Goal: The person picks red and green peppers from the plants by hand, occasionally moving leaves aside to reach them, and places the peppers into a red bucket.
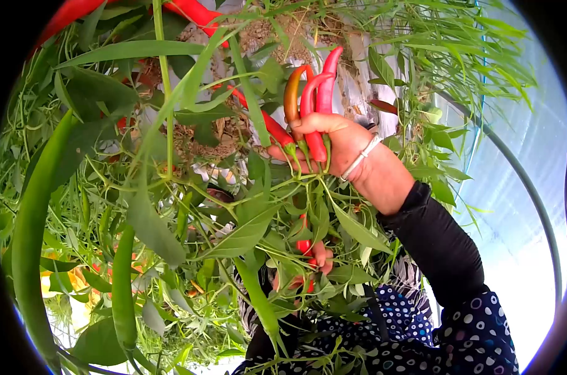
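My right hand (339,137), with a white band at the wrist, is closed around several chili peppers (316,94). Most are red and one is brownish orange; their tips point up, and their green stems hang down over a leafy branch (305,179). Lower down, behind leaves, my left hand (321,257) shows only in part. Its fingers are bent against a red chili pepper (304,246), partly covered by foliage. Long green peppers (258,300) hang close to the left of that hand.
Big green peppers (36,231) hang at the left, near the camera. More red peppers (199,15) show at the top. Grassy weeds (446,44) grow at the upper right, beside a curved pipe (533,187) and translucent plastic sheeting (515,119). Stems and leaves surround both hands.
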A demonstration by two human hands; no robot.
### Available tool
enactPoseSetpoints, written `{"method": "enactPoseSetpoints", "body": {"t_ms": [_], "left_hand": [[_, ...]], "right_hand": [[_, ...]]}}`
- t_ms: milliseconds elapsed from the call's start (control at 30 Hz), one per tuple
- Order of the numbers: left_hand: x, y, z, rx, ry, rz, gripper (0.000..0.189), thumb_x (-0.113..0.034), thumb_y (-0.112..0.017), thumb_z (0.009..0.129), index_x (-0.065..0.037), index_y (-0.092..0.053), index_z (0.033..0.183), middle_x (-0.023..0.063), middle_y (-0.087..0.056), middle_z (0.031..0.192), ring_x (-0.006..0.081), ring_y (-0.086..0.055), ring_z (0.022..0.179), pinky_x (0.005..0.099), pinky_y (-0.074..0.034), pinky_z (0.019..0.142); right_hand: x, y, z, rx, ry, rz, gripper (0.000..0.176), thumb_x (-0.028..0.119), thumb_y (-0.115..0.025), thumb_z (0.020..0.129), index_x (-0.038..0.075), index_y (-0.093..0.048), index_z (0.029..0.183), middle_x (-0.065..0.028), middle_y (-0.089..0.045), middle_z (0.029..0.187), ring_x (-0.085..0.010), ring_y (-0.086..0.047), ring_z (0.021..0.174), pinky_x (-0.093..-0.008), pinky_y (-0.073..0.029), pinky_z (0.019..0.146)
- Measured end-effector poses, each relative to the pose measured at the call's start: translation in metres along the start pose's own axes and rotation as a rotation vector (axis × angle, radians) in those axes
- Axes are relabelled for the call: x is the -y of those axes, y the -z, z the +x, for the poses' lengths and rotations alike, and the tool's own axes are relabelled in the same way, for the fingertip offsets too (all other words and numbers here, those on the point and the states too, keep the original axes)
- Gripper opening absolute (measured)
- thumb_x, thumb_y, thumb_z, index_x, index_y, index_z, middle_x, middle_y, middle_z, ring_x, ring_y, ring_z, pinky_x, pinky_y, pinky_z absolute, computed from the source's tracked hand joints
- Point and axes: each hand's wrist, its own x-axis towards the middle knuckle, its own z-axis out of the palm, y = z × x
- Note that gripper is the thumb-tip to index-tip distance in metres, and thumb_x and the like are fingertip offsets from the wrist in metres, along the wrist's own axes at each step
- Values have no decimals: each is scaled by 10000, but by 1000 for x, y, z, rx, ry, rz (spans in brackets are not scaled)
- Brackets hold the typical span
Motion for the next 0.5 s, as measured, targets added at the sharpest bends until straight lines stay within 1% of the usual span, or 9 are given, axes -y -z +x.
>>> {"method": "enactPoseSetpoints", "body": {"t_ms": [100, 167, 200, 267, 300, 333, 400, 467, 500], "left_hand": [[5, 13, 10, 195, 101, -60, 851, -438, -859, 370, -5, -474, 993, 80, -474, 882, 139, -404, 722, 280, -334, 626], [12, 19, 23, 475, -74, -60, 885, -439, -864, 373, 20, -465, 1016, 107, -475, 896, 144, -429, 732, 270, -347, 607], [9, 27, 13, 471, -74, -62, 885, -439, -864, 373, 20, -465, 1016, 107, -475, 896, 144, -429, 732, 270, -347, 607], [1, 47, -18, 186, 239, -11, 909, -416, -871, 391, 25, -451, 1065, 136, -482, 929, 172, -488, 763, 274, -400, 623], [-4, 39, -1, 348, 214, -23, 796, -376, -844, 495, 6, -463, 1080, 134, -509, 917, 192, -533, 791, 283, -449, 679], [-3, 13, 1, 345, 215, -27, 796, -376, -844, 495, 6, -463, 1080, 134, -509, 917, 192, -533, 791, 283, -449, 679], [0, -30, 1, -258, 52, -50, 633, -332, -788, 597, -11, -493, 1056, 106, -536, 870, 189, -543, 805, 271, -448, 694], [0, -29, 2, -273, 136, -171, 498, -338, -711, 679, -9, -517, 1000, 69, -533, 805, 180, -524, 767, 262, -416, 664], [-2, -33, 2, -252, 126, -44, 474, -343, -691, 699, -9, -520, 988, 68, -527, 806, 182, -517, 759, 260, -403, 668]], "right_hand": [[1, 5, -5, 112, 161, 77, 333, 197, -647, 739, 90, -516, 1026, -79, -591, 985, -281, -609, 870, -391, -497, 689], [0, 10, -15, 144, 322, 45, 395, 214, -637, 750, 51, -491, 1079, -115, -589, 950, -274, -601, 892, -413, -509, 731], [-2, 12, -24, 142, 319, 48, 395, 214, -637, 750, 51, -491, 1079, -115, -589, 950, -274, -601, 892, -413, -509, 731], [-8, 17, -40, 182, 361, 5, 418, 199, -631, 749, 46, -484, 1109, -116, -585, 946, -253, -589, 874, -426, -504, 756], [-16, 11, -44, 94, 481, 20, 405, 175, -630, 738, 39, -492, 1093, -123, -577, 936, -243, -577, 818, -393, -493, 692], [-21, 12, -49, 91, 479, 22, 405, 175, -630, 738, 39, -492, 1093, -123, -577, 936, -243, -577, 818, -393, -493, 692], [-28, 20, -60, 152, 512, 117, 401, 155, -639, 725, 38, -497, 1082, -113, -574, 937, -225, -551, 779, -351, -446, 612], [-39, 32, -76, 110, 474, 56, 377, 195, -671, 725, 35, -507, 1024, -59, -545, 851, -192, -478, 649, -332, -398, 617], [-46, 33, -79, 142, 486, 101, 439, 203, -666, 739, 83, -478, 1118, -35, -516, 805, -165, -453, 610, -306, -399, 560]]}}
